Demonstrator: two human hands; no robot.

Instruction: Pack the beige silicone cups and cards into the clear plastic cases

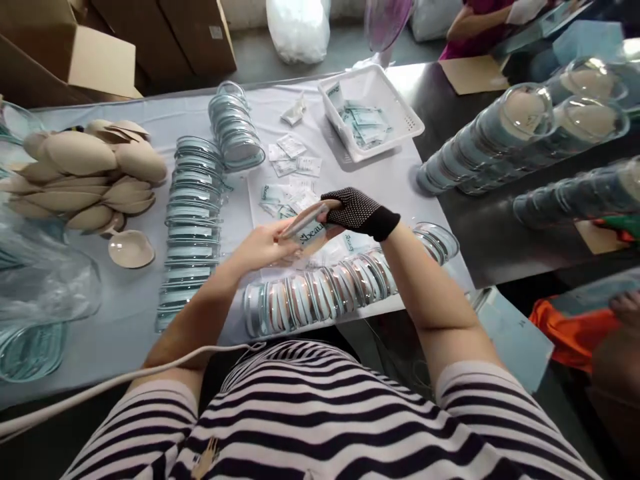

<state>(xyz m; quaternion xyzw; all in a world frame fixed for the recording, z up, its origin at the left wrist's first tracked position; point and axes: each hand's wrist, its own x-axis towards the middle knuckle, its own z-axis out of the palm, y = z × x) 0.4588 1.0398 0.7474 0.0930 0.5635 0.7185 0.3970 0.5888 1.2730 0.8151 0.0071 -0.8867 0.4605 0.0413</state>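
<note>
Above the white-covered table, my left hand (265,250) grips the left edge of a beige bowl (300,223) with its fingers closed. My right hand (345,212), in a black dotted glove with bare fingertips, closes on its right side. A printed packet (313,233) shows at the bowl, between the hands; I cannot tell which fingers press on it. Under the hands lie several similar packets (274,195). Nearer my body runs a row of clear cases with beige pieces inside (315,293).
Beige bowls (80,153) are heaped at left, beside a column of stacked clear cases (193,227). A white basket (400,127) holds packets at the back. Tall stacks of cases (480,143) stand at right. A co-worker's arm (480,20) is at top right. A pale cable (125,377) crosses my left arm.
</note>
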